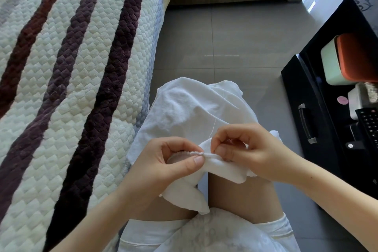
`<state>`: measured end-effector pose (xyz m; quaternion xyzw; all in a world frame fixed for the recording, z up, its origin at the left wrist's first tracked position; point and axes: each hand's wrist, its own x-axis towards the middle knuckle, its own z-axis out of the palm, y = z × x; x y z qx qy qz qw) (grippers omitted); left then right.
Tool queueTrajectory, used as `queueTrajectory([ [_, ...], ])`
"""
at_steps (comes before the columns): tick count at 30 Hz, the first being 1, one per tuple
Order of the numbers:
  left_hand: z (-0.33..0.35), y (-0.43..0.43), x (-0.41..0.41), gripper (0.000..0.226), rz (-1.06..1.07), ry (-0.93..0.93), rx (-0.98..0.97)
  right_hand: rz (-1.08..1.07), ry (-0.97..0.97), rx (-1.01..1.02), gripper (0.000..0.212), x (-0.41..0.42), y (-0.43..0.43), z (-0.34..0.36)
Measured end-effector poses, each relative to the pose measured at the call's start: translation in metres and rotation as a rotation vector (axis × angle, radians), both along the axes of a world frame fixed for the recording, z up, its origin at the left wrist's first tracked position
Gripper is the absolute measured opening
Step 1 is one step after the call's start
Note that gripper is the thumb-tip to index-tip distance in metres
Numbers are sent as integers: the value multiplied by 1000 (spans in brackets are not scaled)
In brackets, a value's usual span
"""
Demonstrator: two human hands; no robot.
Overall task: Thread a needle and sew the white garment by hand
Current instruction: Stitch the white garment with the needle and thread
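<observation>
Pale shorts [143,237] and 2 bare knees fill the bottom edge, and both forearms reach in over them toward the middle. The left hand [173,161] has thumb and forefinger closed in a pinch on the gathered, stitched edge of the white garment [194,108], its other fingers curled behind the cloth. The right hand [251,151] sits just beside it, knuckles up and fingers curled. Its thumb and forefinger are pinched tight on a white thread [213,129] that rises from the fingertips at that same edge. The needle is too small to make out. The 2 pinches almost touch. The rest of the garment drapes over the knees, away from the camera. A quilted striped sofa cover [71,67] lies to the left and a black cabinet [319,92] stands to the right.
</observation>
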<state>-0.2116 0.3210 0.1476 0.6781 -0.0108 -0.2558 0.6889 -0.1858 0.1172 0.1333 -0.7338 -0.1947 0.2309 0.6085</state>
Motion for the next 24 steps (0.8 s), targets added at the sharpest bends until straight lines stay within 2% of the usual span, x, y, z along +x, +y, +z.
queueTrajectory([
  [4, -1, -2, -1, 20, 0, 37, 2, 4, 185, 153, 11, -2, 2, -2],
  [8, -2, -4, 1, 18, 16, 53, -13, 0, 275, 256, 11, -2, 5, -5],
  [10, -2, -5, 1, 17, 31, 66, -40, -33, 142, 163, 8, -1, 2, -9],
  [13, -2, -6, 1, 17, 50, 76, -67, -111, -335, -158, 12, 2, -4, -15],
  [15, 0, -9, 1, 17, 58, 82, -71, -116, -465, -209, 19, 2, -6, -18],
  [19, 1, -13, 3, 7, 85, 63, -24, -105, -455, -196, 22, -4, -1, -19],
  [24, -1, -13, 3, 9, 140, 55, 18, -162, -351, -117, 9, -14, 6, -12],
])
